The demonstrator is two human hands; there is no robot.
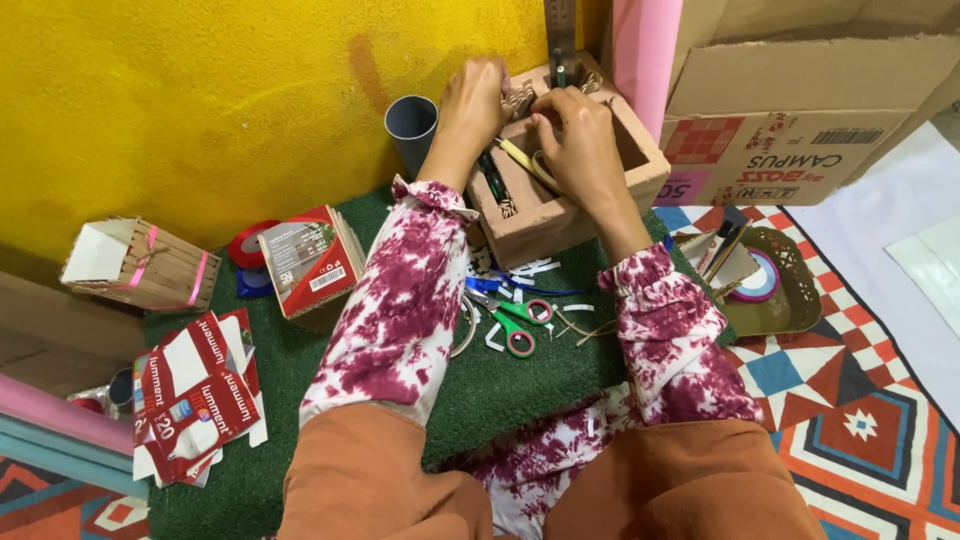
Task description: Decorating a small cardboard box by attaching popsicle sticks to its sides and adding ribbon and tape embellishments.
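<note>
Far left: sat a small house-shaped box (140,265) of corrugated card, tied with pink ribbon, against the yellow wall (200,110). Below it, lay 2 flattened red-and-white bulb cartons (195,395) on the green turf mat (300,400); nearer the wall, leaned a third red carton (310,262), glossy, beside a red tape roll (245,245). Stood a grey plastic tube (411,128), upright, just left of the left hand (475,100). Reached both hands forward, away from the body, into the hollow clay brick (560,190), its long axis running left to right and slightly away. Curled the left hand over the brick's far-left rim, touching small metal clips (518,98); whether pinching 1, could not tell. Nearer the yellow strip (525,160), the right hand (580,140), fingers narrowed around it. Below the brick, lay green-handled scissors (515,325) among paper scraps. Right: stood a cardboard box (800,120) and a brass-coloured filigree tray (790,290) on patterned cloth.
</note>
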